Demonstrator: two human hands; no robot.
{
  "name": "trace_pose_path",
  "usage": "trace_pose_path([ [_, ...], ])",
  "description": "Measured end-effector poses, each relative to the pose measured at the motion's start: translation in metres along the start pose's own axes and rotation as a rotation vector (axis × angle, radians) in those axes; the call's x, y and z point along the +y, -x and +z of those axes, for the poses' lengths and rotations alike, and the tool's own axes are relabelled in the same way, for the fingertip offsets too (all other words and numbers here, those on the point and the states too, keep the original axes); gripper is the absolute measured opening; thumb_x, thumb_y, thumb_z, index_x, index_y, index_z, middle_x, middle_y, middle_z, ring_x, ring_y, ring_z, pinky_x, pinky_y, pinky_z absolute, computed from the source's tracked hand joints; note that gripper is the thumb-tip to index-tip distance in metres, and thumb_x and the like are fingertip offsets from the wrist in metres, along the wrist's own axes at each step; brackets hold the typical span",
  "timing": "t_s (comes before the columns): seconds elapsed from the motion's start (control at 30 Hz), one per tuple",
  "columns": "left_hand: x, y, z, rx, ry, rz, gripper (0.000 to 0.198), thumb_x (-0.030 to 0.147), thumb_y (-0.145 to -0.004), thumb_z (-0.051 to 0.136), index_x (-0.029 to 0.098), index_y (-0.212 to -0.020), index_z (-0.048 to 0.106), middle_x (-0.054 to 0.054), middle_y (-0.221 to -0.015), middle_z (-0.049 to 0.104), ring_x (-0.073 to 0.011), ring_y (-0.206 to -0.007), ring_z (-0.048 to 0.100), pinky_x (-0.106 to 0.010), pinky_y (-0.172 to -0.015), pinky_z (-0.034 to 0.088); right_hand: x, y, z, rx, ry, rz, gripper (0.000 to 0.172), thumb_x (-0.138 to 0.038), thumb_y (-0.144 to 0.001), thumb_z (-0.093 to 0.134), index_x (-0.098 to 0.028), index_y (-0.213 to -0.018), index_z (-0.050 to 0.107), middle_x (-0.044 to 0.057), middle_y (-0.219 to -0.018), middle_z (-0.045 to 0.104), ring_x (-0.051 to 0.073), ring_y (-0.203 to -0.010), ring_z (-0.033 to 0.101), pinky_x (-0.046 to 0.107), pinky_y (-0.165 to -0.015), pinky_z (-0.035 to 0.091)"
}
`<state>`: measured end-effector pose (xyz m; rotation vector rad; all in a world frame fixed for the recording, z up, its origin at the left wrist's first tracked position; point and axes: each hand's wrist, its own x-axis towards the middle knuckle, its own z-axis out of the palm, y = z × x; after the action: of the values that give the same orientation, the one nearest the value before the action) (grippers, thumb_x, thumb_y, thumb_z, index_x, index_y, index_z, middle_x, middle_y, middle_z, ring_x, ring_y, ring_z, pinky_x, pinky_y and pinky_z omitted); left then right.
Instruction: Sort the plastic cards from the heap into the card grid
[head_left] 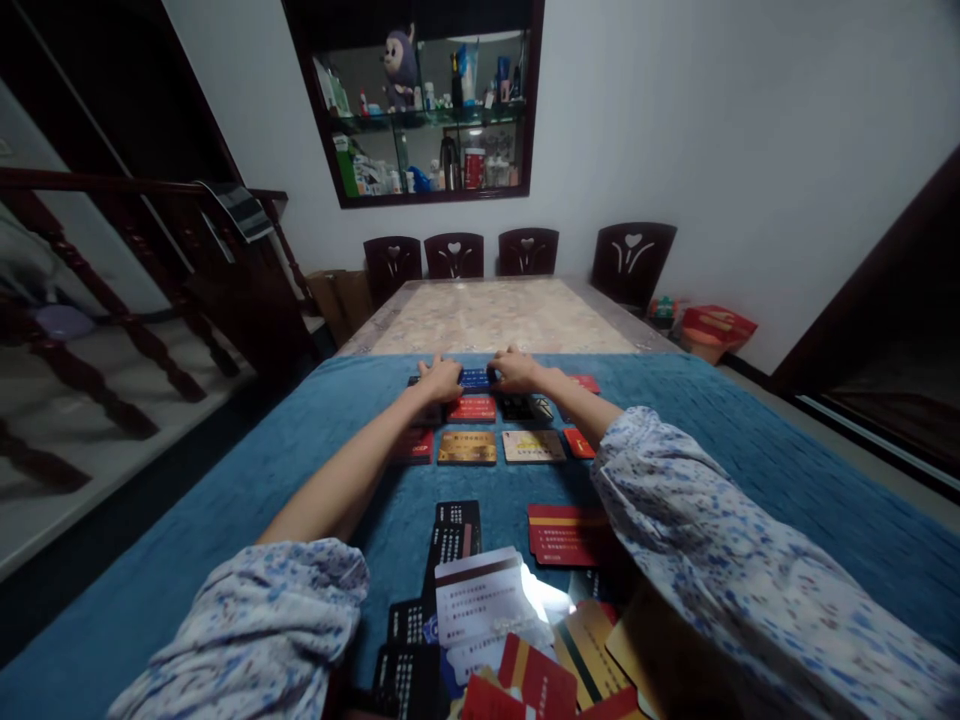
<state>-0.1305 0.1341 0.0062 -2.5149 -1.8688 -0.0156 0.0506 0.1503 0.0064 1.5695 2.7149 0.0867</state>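
At the far side of the blue cloth, a blue card (474,379) lies between my two hands. My left hand (441,381) is at its left edge, fingers bent, with a dark card partly hidden beneath. From the other side, the curled fingers of my right hand (514,370) pinch the card's right edge. Just nearer lie a red card (471,409) and a black card (517,409). The row closer to me has a gold card (467,448), a pale gold card (534,447) and red cards at both ends.
A loose heap of cards is close to me, with a white card (480,598), a red card (562,535) and black cards (405,680). The blue cloth (300,480) covers the near table. Chairs (454,256) stand beyond the patterned tabletop (487,315).
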Motion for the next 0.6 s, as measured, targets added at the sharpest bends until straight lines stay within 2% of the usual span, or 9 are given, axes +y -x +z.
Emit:
trace_pose_path([
  [0.2,-0.006,-0.009,0.006,-0.032,0.008,0.000,0.033,0.019,-0.080,0.058,0.020,-0.112,0.065,-0.013,-0.124,0.064,-0.0352,-0.128,0.040,-0.060,-0.104,0.032,0.000,-0.004,0.000,-0.028,0.013,0.003,0.040,-0.035,-0.083,0.062,-0.020,-0.120,0.068,0.014,-0.129,0.061,0.035,-0.124,0.048,0.039,-0.088,0.047],
  [0.4,-0.011,-0.014,0.010,-0.046,0.010,0.027,0.034,0.021,-0.082,0.058,0.021,-0.115,0.065,-0.012,-0.128,0.061,-0.0346,-0.128,0.040,-0.058,-0.104,0.034,0.003,-0.005,0.002,-0.053,-0.004,-0.011,0.041,-0.035,-0.083,0.061,-0.022,-0.122,0.067,0.011,-0.122,0.068,0.031,-0.119,0.053,0.034,-0.085,0.048],
  [0.6,-0.013,-0.017,0.011,-0.063,-0.007,0.044,0.035,0.022,-0.081,0.059,0.020,-0.115,0.064,-0.014,-0.131,0.057,-0.0347,-0.128,0.040,-0.054,-0.103,0.037,0.005,-0.006,0.004,-0.050,0.005,-0.019,0.044,-0.036,-0.084,0.061,-0.022,-0.125,0.065,0.012,-0.131,0.063,0.034,-0.122,0.051,0.038,-0.088,0.047],
])
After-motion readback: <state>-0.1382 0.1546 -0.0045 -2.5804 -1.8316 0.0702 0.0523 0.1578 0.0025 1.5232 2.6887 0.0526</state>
